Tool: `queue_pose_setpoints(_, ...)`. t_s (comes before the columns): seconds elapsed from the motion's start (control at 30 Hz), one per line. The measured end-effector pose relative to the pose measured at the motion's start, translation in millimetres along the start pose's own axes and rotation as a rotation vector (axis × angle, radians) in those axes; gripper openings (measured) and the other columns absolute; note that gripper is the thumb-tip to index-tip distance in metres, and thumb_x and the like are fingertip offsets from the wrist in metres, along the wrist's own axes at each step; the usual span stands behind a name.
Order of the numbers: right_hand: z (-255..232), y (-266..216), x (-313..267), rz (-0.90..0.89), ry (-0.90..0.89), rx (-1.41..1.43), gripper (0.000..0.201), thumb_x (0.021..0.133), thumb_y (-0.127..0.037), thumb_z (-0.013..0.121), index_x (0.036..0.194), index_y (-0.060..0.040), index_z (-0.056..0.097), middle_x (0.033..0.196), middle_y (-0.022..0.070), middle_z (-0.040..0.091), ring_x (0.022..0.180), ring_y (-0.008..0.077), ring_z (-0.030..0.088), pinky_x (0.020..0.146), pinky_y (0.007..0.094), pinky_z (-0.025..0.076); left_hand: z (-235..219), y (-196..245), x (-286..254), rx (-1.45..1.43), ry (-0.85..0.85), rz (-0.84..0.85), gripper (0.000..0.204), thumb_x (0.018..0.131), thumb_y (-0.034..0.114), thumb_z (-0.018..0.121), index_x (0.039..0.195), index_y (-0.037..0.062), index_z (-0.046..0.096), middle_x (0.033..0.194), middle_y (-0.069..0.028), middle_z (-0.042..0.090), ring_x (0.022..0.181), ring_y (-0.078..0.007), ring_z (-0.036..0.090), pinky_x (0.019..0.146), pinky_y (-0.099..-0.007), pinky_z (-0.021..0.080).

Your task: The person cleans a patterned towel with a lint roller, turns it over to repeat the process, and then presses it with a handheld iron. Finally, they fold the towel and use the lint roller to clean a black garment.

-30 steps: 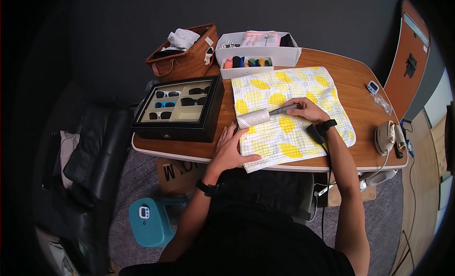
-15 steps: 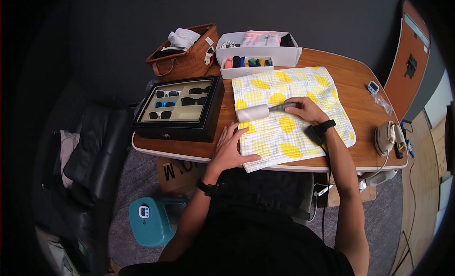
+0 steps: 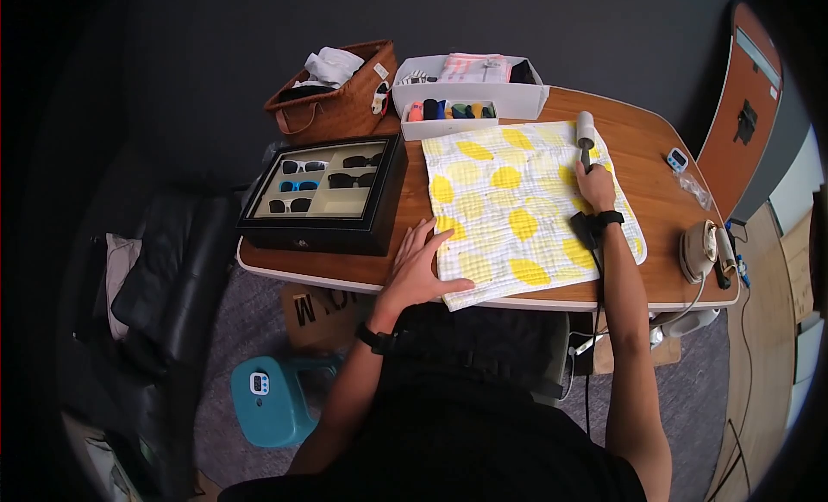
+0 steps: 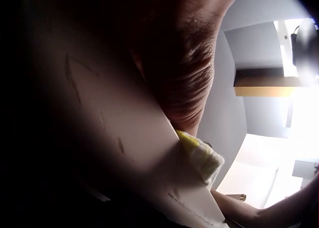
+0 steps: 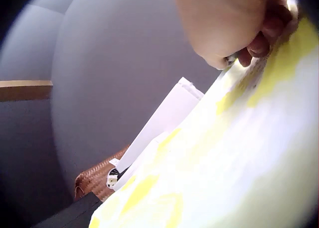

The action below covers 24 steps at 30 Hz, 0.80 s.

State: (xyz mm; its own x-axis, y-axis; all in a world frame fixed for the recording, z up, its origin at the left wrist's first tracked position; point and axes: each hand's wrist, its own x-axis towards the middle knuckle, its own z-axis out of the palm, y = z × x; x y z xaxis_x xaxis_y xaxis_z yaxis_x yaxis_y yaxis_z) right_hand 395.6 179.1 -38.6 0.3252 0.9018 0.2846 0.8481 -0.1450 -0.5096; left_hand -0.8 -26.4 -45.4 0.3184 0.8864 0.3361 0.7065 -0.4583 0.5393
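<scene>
"What's that person up to at the table [image 3: 660,200]?"

"Rolling fluff off the cloth [image 3: 483,210], I'd say. The lint roller [image 3: 586,129] is at the far right corner, its white head pointing away from the body and reaching past the cloth's far edge."

"Pressed down, or lifted?"

"Can't tell from here."

"So what does the next move call for?"

"My guess is an even stroke back along the right side, light enough not to ruck the fabric. I'd watch the black cable [image 3: 597,265] hanging from that wrist; it could drag on the cloth."

"And the grip?"

"The right hand [image 3: 597,187] is wrapped round the grey handle [image 3: 586,160], fingers curled in and no slack that I can see. How hard it squeezes, I couldn't say."

"The other one?"

"The left hand [image 3: 418,273] grasps nothing. It's spread wide by the near left corner, fingers along the cloth's left edge and thumb out over the cloth. Probably there to steady it."

"Is that corner flat?"

"No, a bit of it hangs over the table's edge, so keeping that hand down seems wise during a pull."
</scene>
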Motion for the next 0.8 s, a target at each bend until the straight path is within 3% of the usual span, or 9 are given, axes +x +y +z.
queue_pose_setpoints(0.07, 1, -5, -7, 0.004, 0.012, -0.002, 0.059, 0.093, -0.052, 0.062, 0.095, 0.0066, 0.072, 0.094, 0.0288, 0.072, 0.09, 0.045, 0.071, 0.08, 0.0525, 0.056, -1, 2, 0, 0.008, -0.004, -0.007, 0.098, 0.065, 0.054, 0.092, 0.142, 0.0072, 0.056, 0.158, -0.0224, 0.036, 0.149, -0.0474, 0.028, 0.12, -0.0557, 0.027)
queue_pose_setpoints(0.13, 1, -17, -18, -0.099, -0.048, -0.023, 0.057, 0.094, -0.051, 0.061, 0.096, 0.0055, 0.072, 0.094, 0.0288, 0.072, 0.09, 0.0449, 0.071, 0.08, 0.0533, 0.056, -1, 2, 1, 0.018, -0.008, -0.012, 0.098, 0.065, 0.055, 0.092, 0.142, 0.0074, 0.056, 0.158, -0.0223, 0.036, 0.149, -0.0471, 0.029, 0.12, -0.0556, 0.027)
queue_pose_setpoints(0.23, -4, -54, -46, -0.308, -0.188, 0.05, 0.054, 0.095, -0.05, 0.06, 0.095, 0.0029, 0.073, 0.089, 0.0277, 0.072, 0.085, 0.044, 0.071, 0.076, 0.0517, 0.055, 0, 2, 1, 0.024, -0.011, -0.027, 0.097, 0.065, 0.055, 0.092, 0.142, 0.0078, 0.056, 0.158, -0.0217, 0.036, 0.149, -0.0466, 0.029, 0.12, -0.0556, 0.027)
queue_pose_setpoints(0.4, -10, -91, -71, -0.616, -0.506, 0.167, 0.049, 0.098, -0.051, 0.061, 0.094, -0.0038, 0.075, 0.08, 0.0184, 0.072, 0.07, 0.0352, 0.067, 0.069, 0.0425, 0.053, -2, 5, 1, 0.031, 0.002, -0.018, 0.096, 0.065, 0.055, 0.091, 0.141, 0.0075, 0.057, 0.157, -0.0215, 0.038, 0.148, -0.0454, 0.03, 0.12, -0.0543, 0.028)
queue_pose_setpoints(0.63, -17, -84, -70, -0.587, -0.425, 0.043, 0.051, 0.094, -0.055, 0.066, 0.088, -0.0049, 0.074, 0.08, 0.0156, 0.073, 0.075, 0.033, 0.069, 0.069, 0.0439, 0.053, -2, 3, 1, 0.036, 0.003, -0.003, 0.095, 0.067, 0.055, 0.091, 0.141, 0.0071, 0.057, 0.156, -0.0215, 0.039, 0.148, -0.0446, 0.031, 0.119, -0.0537, 0.03)
queue_pose_setpoints(0.8, -23, -60, -48, -0.431, -0.353, -0.043, 0.054, 0.092, -0.058, 0.067, 0.088, -0.0039, 0.073, 0.082, 0.0154, 0.074, 0.076, 0.0326, 0.07, 0.069, 0.0428, 0.054, -1, 2, 1, 0.028, 0.008, 0.005, 0.095, 0.067, 0.055, 0.091, 0.141, 0.0069, 0.057, 0.156, -0.0216, 0.039, 0.147, -0.0453, 0.032, 0.119, -0.0539, 0.03)
